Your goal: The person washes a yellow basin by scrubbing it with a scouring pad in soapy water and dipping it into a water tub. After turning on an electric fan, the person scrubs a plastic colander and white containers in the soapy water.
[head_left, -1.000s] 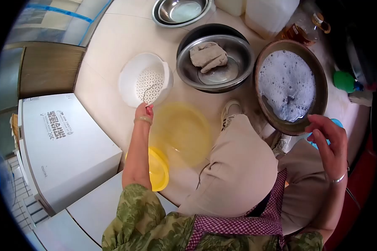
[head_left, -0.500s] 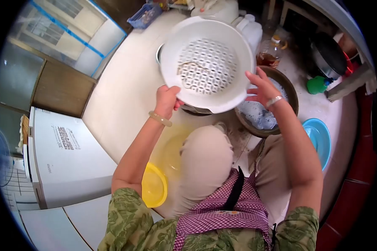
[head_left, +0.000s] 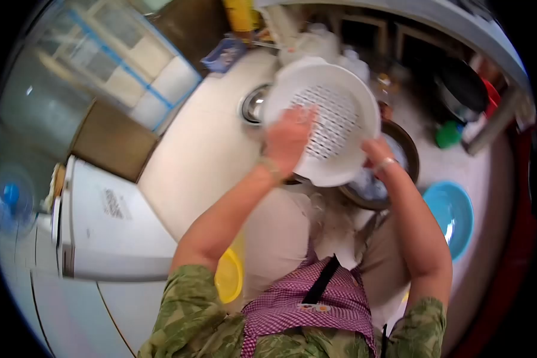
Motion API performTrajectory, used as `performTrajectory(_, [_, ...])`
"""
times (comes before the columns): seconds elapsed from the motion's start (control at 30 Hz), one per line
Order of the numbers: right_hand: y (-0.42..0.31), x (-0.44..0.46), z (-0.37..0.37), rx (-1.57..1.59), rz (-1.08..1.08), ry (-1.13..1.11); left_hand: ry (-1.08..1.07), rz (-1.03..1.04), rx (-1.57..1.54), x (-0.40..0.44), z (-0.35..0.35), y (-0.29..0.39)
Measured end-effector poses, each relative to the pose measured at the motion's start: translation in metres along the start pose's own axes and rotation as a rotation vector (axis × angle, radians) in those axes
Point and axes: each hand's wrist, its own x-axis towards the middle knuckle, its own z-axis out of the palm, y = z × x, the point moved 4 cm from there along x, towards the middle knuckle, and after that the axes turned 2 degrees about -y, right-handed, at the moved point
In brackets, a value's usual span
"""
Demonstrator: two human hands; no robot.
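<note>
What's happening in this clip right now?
A seated person holds up a white perforated basin. The right hand grips its rim, while the left hand is over its inside, blurred, so its exact contact is hard to tell. Partly hidden beyond it is a brown basin of sudsy water. A light-blue basin sits on the floor at the person's right, and a yellow basin is at their left.

White perforated basket [head_left: 343, 110], tilted, held aloft
</note>
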Motion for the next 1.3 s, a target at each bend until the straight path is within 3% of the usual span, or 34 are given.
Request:
performTrajectory(0.03, [0.001,-0.005,-0.006,-0.07,-0.004,-0.006,-0.032,0.042,0.027,0.005,0.026,0.001])
performTrajectory(0.07, [0.009,0.0,-0.007,-0.036,0.003,0.008,-0.112,-0.057,0.02,0.006,0.057,-0.004])
performTrajectory(0.1, [0.008,-0.001,-0.004,-0.084,0.03,0.039,-0.395,-0.274,-0.187,0.015,0.053,-0.007])
performTrajectory(0.17, [0.024,0.009,-0.009,0.021,0.005,-0.041,-0.422,-0.328,-0.147,0.02,0.049,-0.002])
performTrajectory(0.23, [0.009,-0.013,-0.004,0.003,0.005,-0.001,-0.391,-0.295,-0.042,0.019,0.096,-0.015])
performTrajectory(0.3, [0.029,0.012,-0.024,-0.081,-0.029,-0.052,-0.367,-0.141,0.075,0.009,0.119,-0.017])
performTrajectory(0.37, [0.04,0.026,-0.031,-0.087,-0.018,-0.06,-0.489,-0.243,-0.076,0.002,0.118,-0.011])
performTrajectory(0.47, [0.037,0.027,-0.021,0.027,0.014,-0.121,-0.346,-0.63,-0.31,-0.011,0.172,-0.018])
performTrajectory(0.53, [0.045,0.045,-0.025,0.003,0.014,-0.171,-0.387,-0.56,-0.189,-0.015,0.167,-0.017])
performTrajectory(0.6, [0.048,0.05,-0.032,-0.022,0.059,-0.153,-0.481,-0.279,0.084,-0.018,0.14,0.004])
performTrajectory(0.77, [0.074,0.079,-0.026,0.222,0.051,-0.189,-0.449,-0.331,-0.035,-0.02,0.114,0.009])
performTrajectory(0.9, [0.064,0.065,-0.018,0.223,0.085,-0.175,-0.394,-0.449,-0.202,-0.021,0.111,0.006])
performTrajectory(0.97, [0.06,0.061,-0.009,0.26,0.083,-0.188,-0.447,-0.359,-0.145,-0.026,0.111,0.004])
performTrajectory(1.0, [0.059,0.06,-0.008,0.193,0.118,-0.193,-0.471,-0.313,-0.119,-0.026,0.111,0.004])
performTrajectory(1.1, [0.058,0.063,-0.011,0.052,0.176,-0.208,-0.39,-0.435,-0.178,-0.028,0.115,0.002])
performTrajectory(1.3, [0.055,0.058,0.001,0.077,0.135,-0.242,-0.348,-0.354,-0.092,-0.03,0.135,-0.006])
